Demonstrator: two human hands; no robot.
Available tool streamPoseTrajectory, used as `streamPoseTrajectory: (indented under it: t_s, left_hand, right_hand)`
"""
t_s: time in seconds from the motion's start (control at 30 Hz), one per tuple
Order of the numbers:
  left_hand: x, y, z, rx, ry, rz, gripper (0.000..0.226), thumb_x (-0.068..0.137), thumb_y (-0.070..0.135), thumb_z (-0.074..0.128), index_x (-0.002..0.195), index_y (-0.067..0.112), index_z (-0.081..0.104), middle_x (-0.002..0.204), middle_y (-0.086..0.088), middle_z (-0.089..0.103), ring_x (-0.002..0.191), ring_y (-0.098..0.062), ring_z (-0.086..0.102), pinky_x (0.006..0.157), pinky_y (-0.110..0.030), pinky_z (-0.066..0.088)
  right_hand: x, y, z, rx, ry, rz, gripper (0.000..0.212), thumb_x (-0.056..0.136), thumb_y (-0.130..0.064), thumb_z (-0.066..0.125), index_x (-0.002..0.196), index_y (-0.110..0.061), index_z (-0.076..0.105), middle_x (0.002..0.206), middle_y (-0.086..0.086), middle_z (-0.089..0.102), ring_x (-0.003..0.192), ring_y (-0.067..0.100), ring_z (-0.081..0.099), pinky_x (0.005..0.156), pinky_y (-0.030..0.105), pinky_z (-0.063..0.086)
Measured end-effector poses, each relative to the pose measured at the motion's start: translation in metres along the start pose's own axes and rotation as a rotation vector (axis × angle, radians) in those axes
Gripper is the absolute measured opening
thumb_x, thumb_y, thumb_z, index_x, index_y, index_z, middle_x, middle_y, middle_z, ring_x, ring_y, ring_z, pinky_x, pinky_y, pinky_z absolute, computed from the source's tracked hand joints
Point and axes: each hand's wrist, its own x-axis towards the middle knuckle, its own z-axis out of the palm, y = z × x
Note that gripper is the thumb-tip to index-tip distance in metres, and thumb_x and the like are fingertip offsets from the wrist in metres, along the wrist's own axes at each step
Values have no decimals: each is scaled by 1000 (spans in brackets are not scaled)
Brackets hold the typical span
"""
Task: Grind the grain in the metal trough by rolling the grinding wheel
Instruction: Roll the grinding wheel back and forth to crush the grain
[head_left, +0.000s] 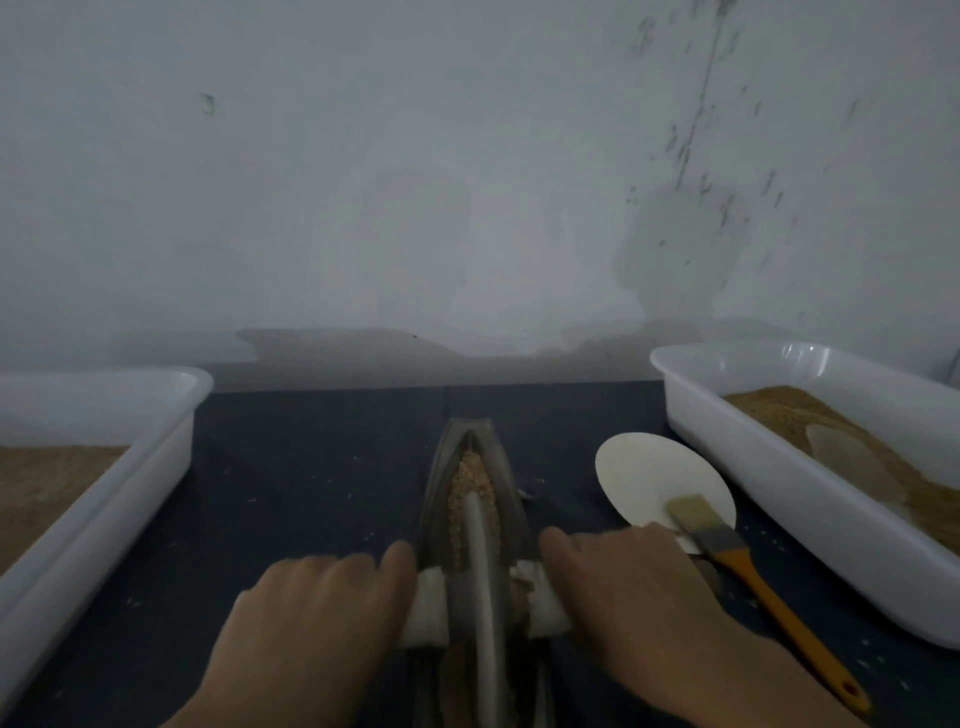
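Observation:
A narrow boat-shaped metal trough (441, 499) lies lengthwise on the dark cloth in front of me. Tan grain (470, 480) fills its far half. The thin grinding wheel (483, 561) stands upright in the groove, its edge against the grain. A white-wrapped axle handle (428, 605) sticks out on each side. My left hand (306, 629) lies over the left handle, fingers bent down across it. My right hand (628, 592) covers the right handle the same way, with its fingertips hidden behind the handle.
A white tub (104, 499) with tan meal stands at the left. Another white tub (779, 467) with meal and a pale scoop stands at the right. Between trough and right tub lie a round white plate (644, 467) and an orange-handled brush (763, 587). A wall rises behind.

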Motion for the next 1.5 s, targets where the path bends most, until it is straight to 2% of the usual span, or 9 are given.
streamPoseTrajectory:
  t_s: [0.47, 0.53, 0.63, 0.8, 1.07, 1.2, 1.33, 1.43, 1.5]
  left_hand:
    - [25, -4, 3, 55, 119, -53, 44, 81, 36, 59, 85, 33, 16, 83, 8, 54, 66, -14, 51, 56, -29, 29]
    - [10, -2, 2, 38, 109, 19, 51, 72, 40, 67, 84, 35, 17, 76, 10, 50, 64, -14, 53, 54, -29, 29]
    - [-3, 0, -4, -4, 141, 114, 62, 31, 41, 83, 79, 29, 46, 53, 10, 44, 39, -9, 46, 41, -25, 22]
    - [13, -7, 1, 43, 148, 96, 61, 22, 33, 86, 65, 26, 44, 45, 5, 42, 31, -8, 33, 36, -22, 17]
    - [40, -12, 9, 56, 173, -52, 33, 82, 39, 57, 85, 33, 24, 75, 10, 46, 62, -11, 45, 56, -27, 30]
    - [10, -6, 1, -10, 6, -27, 43, 77, 43, 60, 83, 38, 18, 74, 12, 40, 64, -11, 42, 58, -29, 33]
    - [-2, -3, 2, 76, 100, 75, 55, 31, 48, 80, 75, 31, 50, 51, 10, 47, 37, -5, 44, 35, -24, 28]
    - [12, -6, 9, 50, 121, 29, 49, 47, 36, 82, 73, 28, 41, 56, 8, 49, 41, -9, 46, 40, -25, 31]
    - [29, -9, 8, 67, 151, -10, 50, 58, 34, 80, 75, 30, 34, 61, 9, 52, 45, -8, 40, 44, -25, 30]
  right_hand:
    - [33, 13, -6, -52, 103, 2, 27, 84, -22, 60, 103, -20, 42, 97, 1, 64, 82, 26, 62, 61, 33, 33]
    - [13, 6, -4, -39, 48, -19, 29, 82, -22, 60, 102, -22, 40, 96, 1, 64, 82, 28, 62, 61, 34, 30]
    - [-3, -3, -3, -33, -4, -20, 24, 84, -21, 53, 99, -23, 35, 99, 2, 61, 87, 28, 60, 61, 36, 27]
    - [17, 3, -3, -41, 61, 23, 28, 85, -23, 59, 108, -20, 43, 101, 1, 63, 84, 25, 61, 62, 33, 30]
    - [47, 13, -10, -80, 128, 28, 24, 85, -17, 59, 104, -18, 44, 97, 3, 64, 82, 25, 61, 62, 33, 31]
    - [10, 1, -13, -58, 12, -24, 25, 85, -20, 58, 104, -20, 42, 97, 4, 63, 84, 28, 61, 55, 32, 25]
    - [-1, -6, -11, -46, -20, -4, 28, 83, -19, 55, 89, -24, 28, 93, 1, 60, 81, 25, 60, 53, 34, 21]
    - [20, 1, -9, -146, 101, -2, 36, 59, -21, 78, 82, -21, 50, 68, -1, 62, 55, 20, 59, 50, 29, 25]
    - [40, 8, -7, -154, 123, 29, 31, 67, -20, 73, 87, -20, 51, 76, -1, 65, 62, 19, 62, 53, 29, 28]
